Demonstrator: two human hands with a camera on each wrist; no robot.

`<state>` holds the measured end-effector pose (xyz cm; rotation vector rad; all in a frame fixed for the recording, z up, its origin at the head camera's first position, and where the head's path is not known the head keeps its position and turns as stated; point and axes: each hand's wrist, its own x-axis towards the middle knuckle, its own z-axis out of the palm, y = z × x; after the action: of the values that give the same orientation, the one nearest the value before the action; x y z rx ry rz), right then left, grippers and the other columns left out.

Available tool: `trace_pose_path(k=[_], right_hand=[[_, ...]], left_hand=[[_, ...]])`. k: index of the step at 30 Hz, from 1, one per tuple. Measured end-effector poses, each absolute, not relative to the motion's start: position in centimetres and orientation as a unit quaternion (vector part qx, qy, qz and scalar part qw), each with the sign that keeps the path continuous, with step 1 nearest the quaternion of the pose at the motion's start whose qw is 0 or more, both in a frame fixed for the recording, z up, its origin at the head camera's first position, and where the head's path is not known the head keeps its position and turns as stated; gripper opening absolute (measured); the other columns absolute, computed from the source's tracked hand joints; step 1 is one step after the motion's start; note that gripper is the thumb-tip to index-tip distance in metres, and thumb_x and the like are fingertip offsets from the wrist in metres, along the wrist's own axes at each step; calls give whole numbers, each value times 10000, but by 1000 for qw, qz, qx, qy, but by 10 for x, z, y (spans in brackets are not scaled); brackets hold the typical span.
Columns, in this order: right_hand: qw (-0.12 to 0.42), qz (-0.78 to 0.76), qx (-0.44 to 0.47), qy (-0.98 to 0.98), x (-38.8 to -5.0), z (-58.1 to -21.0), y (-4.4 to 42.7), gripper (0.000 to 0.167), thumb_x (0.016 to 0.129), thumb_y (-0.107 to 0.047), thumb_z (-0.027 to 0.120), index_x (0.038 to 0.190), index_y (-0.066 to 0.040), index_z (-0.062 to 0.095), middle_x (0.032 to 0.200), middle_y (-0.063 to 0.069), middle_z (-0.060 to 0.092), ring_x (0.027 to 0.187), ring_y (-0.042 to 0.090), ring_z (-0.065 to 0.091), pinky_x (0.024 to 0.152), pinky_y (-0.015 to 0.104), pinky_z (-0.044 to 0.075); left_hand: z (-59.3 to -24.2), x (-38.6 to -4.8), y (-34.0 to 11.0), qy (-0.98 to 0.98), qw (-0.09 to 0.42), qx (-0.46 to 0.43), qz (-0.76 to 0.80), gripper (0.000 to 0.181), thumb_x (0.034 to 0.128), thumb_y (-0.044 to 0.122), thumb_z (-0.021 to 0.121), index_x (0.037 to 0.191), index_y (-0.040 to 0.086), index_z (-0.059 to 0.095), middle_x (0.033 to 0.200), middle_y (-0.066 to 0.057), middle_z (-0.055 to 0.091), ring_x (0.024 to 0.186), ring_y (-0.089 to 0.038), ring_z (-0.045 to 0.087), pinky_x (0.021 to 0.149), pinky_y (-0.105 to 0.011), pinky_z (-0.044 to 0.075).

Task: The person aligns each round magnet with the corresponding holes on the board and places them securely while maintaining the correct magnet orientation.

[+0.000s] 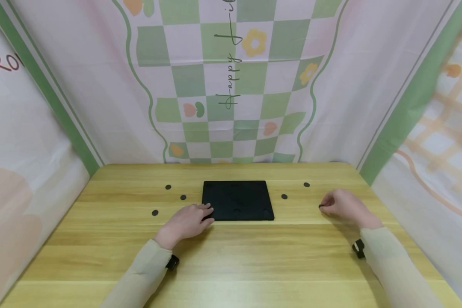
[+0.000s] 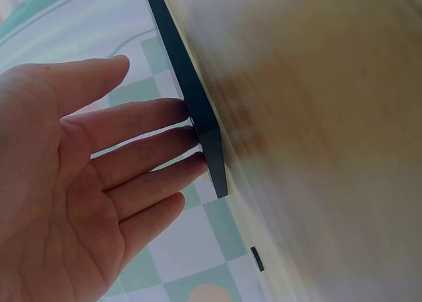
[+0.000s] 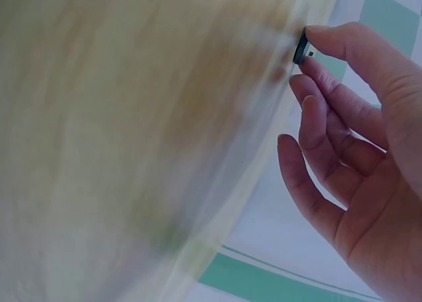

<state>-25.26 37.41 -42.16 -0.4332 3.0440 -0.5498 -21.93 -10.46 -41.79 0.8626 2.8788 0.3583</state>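
A thin black rectangular board (image 1: pixel 236 196) lies flat on the wooden table, with several round outlines faintly visible on its surface. My left hand (image 1: pixel 188 220) rests its fingertips on the board's near left corner. In the left wrist view those fingers are nearly straight and the thumb stands apart from the board (image 2: pixel 181 58). To the right, my right hand (image 1: pixel 346 206) pinches a small round black disc (image 3: pixel 301 47) between thumb and index finger, at or just above the tabletop. Its other fingers are loosely bent and hold nothing.
Left of the board lie three dark discs, one (image 1: pixel 155 212) nearest the left hand's wrist side. Two more discs lie to the right, the closer one (image 1: pixel 284 196) beside the board and another disc (image 1: pixel 306 185) farther back. Patterned curtains (image 1: pixel 235 85) border the table (image 1: pixel 254 261).
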Motion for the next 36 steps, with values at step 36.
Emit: trace_pose_path(k=[36], right_hand=[[6, -193, -182, 964, -254, -421, 372, 113, 795, -151, 743, 843, -58, 700, 756, -17, 665, 673, 74, 592, 604, 200, 508]], left_hand=[[-415, -219, -103, 951, 68, 280, 116, 446, 997, 359, 468, 1339, 85, 553, 1426, -109, 480, 1325, -327, 437, 1089, -480, 360]])
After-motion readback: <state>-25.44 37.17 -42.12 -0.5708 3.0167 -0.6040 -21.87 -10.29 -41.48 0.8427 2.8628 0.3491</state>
